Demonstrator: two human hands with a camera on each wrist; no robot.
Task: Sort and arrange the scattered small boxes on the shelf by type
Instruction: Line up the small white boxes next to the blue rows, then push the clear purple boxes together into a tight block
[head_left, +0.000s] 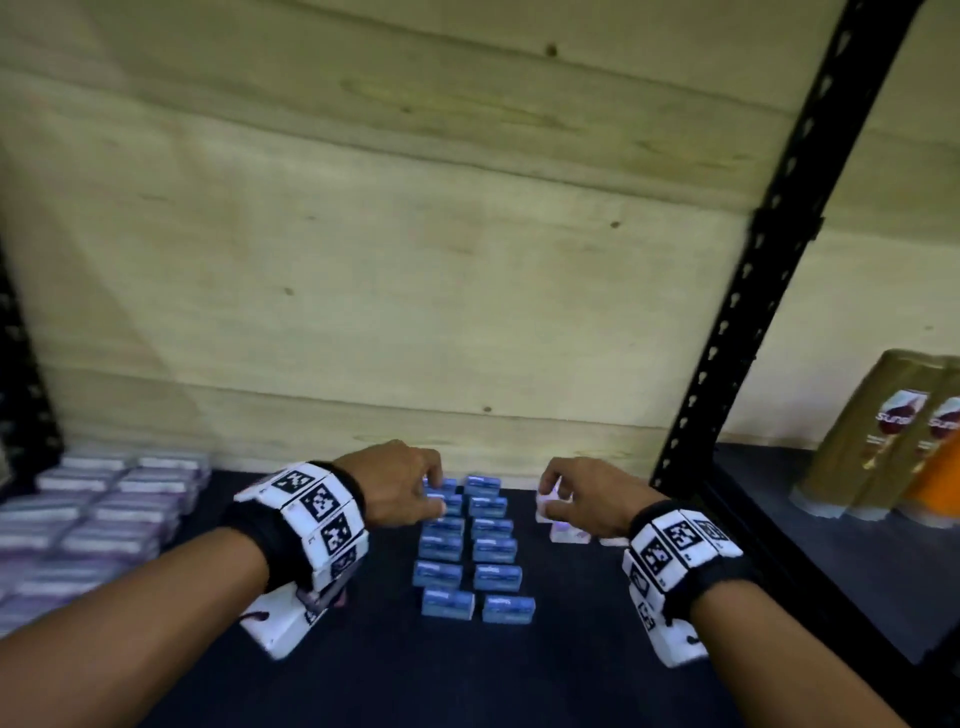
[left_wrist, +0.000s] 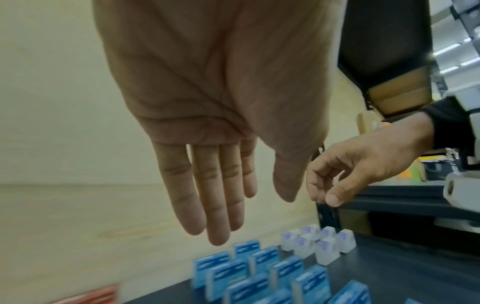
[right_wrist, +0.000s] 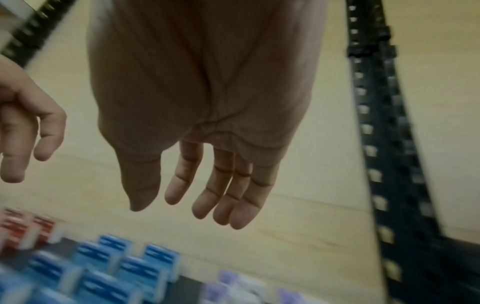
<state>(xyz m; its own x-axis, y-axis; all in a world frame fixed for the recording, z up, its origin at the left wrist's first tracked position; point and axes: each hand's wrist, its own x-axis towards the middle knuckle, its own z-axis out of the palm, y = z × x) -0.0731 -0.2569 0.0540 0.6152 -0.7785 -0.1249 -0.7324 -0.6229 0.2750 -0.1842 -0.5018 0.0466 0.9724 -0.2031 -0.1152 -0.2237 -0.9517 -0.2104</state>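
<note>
Boxes of blue card stand in two neat columns on the dark shelf, the columns running from the front edge back toward the pale wooden wall; each small rectangular box has its long side set crosswise to its column. From the left wrist view, the left hand's fingers hang straight and close together, palm down, above the far end of the blue rows, touching nothing. The right hand hovers likewise over the small white boxes with lilac faces, its fingers loosely extended and slightly parted, thumb apart, holding nothing. Those white boxes are squat, with sloped tops, and cluster just right of the blue columns near the wall. Both wrists carry black bands with white blocks printed in black square patterns. Flat packs, lilac from the head camera but blurred, lie in rows at the shelf's left end. A black perforated metal upright rises to the right; beyond it stand gold pouches.
</note>
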